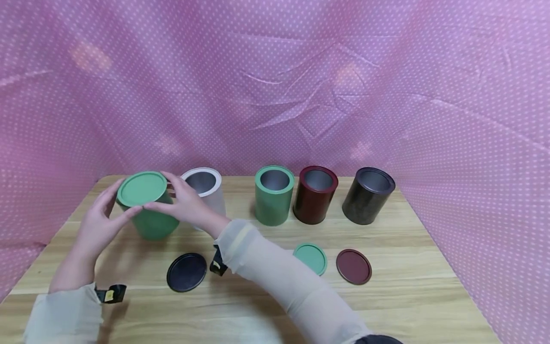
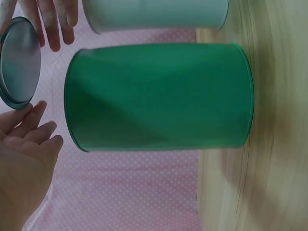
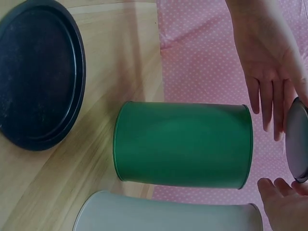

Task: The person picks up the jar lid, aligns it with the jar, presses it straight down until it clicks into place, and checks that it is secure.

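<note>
Between both hands a round green lid (image 1: 142, 189) is held level, its grey metal underside showing in the left wrist view (image 2: 21, 62). Below it a dark green can (image 1: 155, 223) stands upright on the table; both wrist views show a gap between lid and can. My left hand (image 1: 95, 224) grips the lid's left and near edge between thumb and fingers. From the other side my right hand (image 1: 186, 203) holds the right edge, its thumb at the near rim. The right hand's fingers are partly hidden behind the lid in the head view.
Beside the dark green can stands an open white can (image 1: 218, 203). Farther right are open cans in light green (image 1: 273, 205), dark red (image 1: 312, 205) and black (image 1: 363, 203). A black lid (image 1: 186, 272), a green lid (image 1: 310, 258) and a dark red lid (image 1: 354, 266) lie nearer on the wooden table.
</note>
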`<state>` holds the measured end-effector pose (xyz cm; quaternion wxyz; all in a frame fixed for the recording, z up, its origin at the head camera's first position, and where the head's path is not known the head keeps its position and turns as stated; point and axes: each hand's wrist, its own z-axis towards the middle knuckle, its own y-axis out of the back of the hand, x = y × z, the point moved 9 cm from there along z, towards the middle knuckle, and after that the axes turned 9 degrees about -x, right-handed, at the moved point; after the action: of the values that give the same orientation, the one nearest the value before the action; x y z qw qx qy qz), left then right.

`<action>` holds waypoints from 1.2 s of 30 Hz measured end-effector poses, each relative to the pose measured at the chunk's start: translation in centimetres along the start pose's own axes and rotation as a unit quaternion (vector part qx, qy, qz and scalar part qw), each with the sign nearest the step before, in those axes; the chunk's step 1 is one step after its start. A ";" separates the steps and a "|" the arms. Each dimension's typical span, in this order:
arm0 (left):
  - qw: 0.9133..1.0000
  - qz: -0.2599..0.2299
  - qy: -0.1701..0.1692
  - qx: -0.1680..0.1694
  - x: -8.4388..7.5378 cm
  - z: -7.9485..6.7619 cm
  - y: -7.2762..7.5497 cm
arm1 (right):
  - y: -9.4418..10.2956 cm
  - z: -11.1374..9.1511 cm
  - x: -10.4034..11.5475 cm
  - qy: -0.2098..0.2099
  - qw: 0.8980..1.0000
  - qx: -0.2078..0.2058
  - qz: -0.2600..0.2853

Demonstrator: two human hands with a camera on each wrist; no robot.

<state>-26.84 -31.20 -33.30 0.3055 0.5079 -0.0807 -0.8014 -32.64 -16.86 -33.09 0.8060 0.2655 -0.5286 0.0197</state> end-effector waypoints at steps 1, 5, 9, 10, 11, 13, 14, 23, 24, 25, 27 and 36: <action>1.000 -0.002 -0.003 0.003 0.1 0.1 0.1 | -0.1 0.1 0.1 -0.001 1.000 0.000 0.001; 1.000 -0.013 -0.005 0.013 0.8 0.4 0.3 | -0.5 0.5 0.2 -0.001 1.000 -0.004 -0.023; 0.999 -0.026 -0.014 0.016 1.5 0.9 0.5 | -0.8 1.0 0.1 -0.001 0.999 -0.014 -0.048; 0.999 -0.030 -0.016 0.017 1.6 1.0 0.5 | -0.9 1.1 0.1 -0.001 0.998 -0.015 -0.055; 0.999 -0.035 -0.018 0.019 1.8 1.1 0.5 | -1.0 1.2 0.0 -0.002 0.998 -0.015 -0.062; 0.999 -0.034 -0.015 0.024 2.1 1.2 0.6 | -1.2 1.4 0.0 -0.007 0.997 -0.011 -0.079; 0.999 -0.032 -0.007 0.029 2.4 1.3 0.5 | -1.3 1.5 0.0 -0.008 0.996 -0.007 -0.088; 0.998 -0.019 0.021 0.059 3.5 2.3 0.8 | -1.5 3.1 0.7 0.005 0.986 0.018 -0.167; 0.998 -0.020 0.023 0.060 3.6 2.5 0.7 | -1.5 3.4 0.7 0.004 0.986 0.019 -0.168; 0.998 -0.020 0.027 0.061 3.8 2.6 0.7 | -1.5 3.5 0.5 -0.002 0.985 0.021 -0.174; 0.997 -0.017 0.034 0.064 4.0 2.8 0.6 | -1.5 3.9 0.3 -0.012 0.982 0.025 -0.188; 0.994 0.014 0.074 0.084 5.5 3.3 0.6 | -1.7 5.0 0.5 0.014 0.962 0.054 -0.266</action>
<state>-31.09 -35.40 -35.70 0.2780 0.5884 -0.1319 -0.7477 -36.08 -20.73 -31.85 0.7738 0.4393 -0.4261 -0.1632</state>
